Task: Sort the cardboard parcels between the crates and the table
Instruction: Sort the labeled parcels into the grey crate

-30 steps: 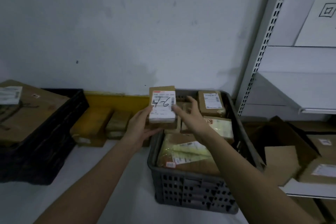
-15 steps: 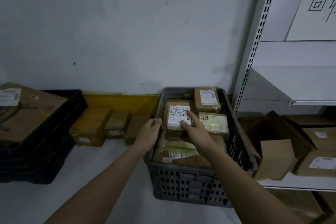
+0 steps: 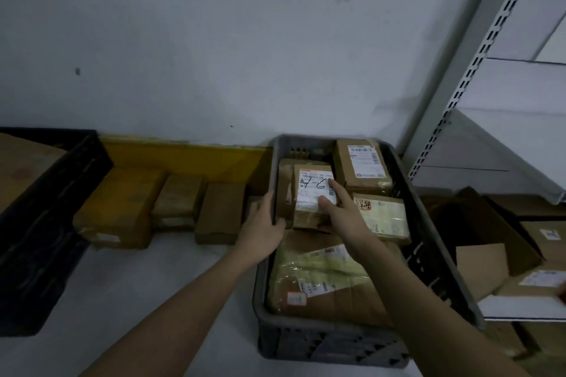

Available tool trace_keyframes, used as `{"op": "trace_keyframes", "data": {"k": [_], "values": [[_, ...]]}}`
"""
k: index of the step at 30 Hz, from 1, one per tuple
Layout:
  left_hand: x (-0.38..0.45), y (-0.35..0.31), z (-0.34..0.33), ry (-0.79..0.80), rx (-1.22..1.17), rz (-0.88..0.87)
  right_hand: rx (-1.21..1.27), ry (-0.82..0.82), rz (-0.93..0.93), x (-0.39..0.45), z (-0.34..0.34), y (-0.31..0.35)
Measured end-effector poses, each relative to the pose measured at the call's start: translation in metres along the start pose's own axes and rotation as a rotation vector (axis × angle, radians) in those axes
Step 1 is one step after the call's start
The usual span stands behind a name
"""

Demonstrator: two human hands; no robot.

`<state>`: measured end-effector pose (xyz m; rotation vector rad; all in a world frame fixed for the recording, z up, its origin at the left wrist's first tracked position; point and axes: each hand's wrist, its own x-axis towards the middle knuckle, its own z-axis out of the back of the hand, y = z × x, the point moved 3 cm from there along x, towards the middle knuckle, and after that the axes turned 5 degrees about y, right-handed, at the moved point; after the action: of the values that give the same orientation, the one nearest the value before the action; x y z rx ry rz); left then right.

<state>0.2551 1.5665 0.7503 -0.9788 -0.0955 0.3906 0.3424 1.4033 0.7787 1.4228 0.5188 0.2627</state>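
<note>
Cardboard parcel (image 3: 311, 193) lies label-up in the grey crate (image 3: 428, 223), long axis toward the wall; right hand (image 3: 340, 211) presses it with straight fingers, left hand (image 3: 263, 229) grips the crate's rim

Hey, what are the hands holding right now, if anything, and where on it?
The right hand rests with straight fingers on the white label of the small parcel in the grey crate. The left hand curls over the crate's left rim.
</note>
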Motion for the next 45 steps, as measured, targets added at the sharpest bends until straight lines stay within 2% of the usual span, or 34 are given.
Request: {"op": "trace_keyframes", "data": {"k": [5, 9, 12, 16, 25, 27, 29, 31, 33, 35, 37, 41, 45], "values": [[0.054, -0.012, 0.003, 0.099, 0.017, -0.007, 0.015, -0.098, 0.033, 0.013, 0.024, 0.03], [0.075, -0.009, 0.0, 0.066, 0.113, -0.015, -0.013, -0.088, 0.012, 0.006, 0.058, 0.042], [0.077, 0.001, -0.006, 0.034, 0.074, 0.02, -0.059, -0.116, -0.026, -0.01, 0.077, 0.039], [0.08, 0.001, -0.006, 0.068, 0.107, 0.037, -0.125, -0.143, -0.053, -0.027, 0.095, 0.043], [0.054, -0.008, -0.004, 0.055, 0.257, 0.084, -0.326, 0.119, -0.302, -0.104, 0.154, 0.04], [0.042, -0.012, -0.006, 0.055, 0.338, 0.104, -0.449, 0.185, -0.345, -0.121, 0.159, 0.032], [0.03, -0.016, -0.01, 0.049, 0.427, 0.109, -0.743, 0.186, -0.314, -0.128, 0.158, 0.026], [0.015, -0.018, -0.015, 0.035, 0.524, 0.129, -1.026, 0.095, -0.197, -0.126, 0.15, 0.023], [0.0, -0.017, -0.02, 0.018, 0.594, 0.142, -1.181, 0.024, -0.042, -0.12, 0.136, 0.02], [-0.016, -0.012, -0.024, 0.011, 0.623, 0.147, -1.259, 0.068, 0.05, -0.117, 0.117, 0.016], [-0.03, -0.008, -0.026, 0.009, 0.644, 0.165, -1.333, 0.111, 0.04, -0.114, 0.104, 0.013], [-0.051, -0.006, -0.027, 0.009, 0.623, 0.207, -1.429, 0.029, -0.075, -0.114, 0.102, 0.022], [-0.064, -0.008, -0.024, 0.049, 0.434, 0.2, -1.444, 0.06, -0.201, -0.113, 0.105, 0.03]]}}
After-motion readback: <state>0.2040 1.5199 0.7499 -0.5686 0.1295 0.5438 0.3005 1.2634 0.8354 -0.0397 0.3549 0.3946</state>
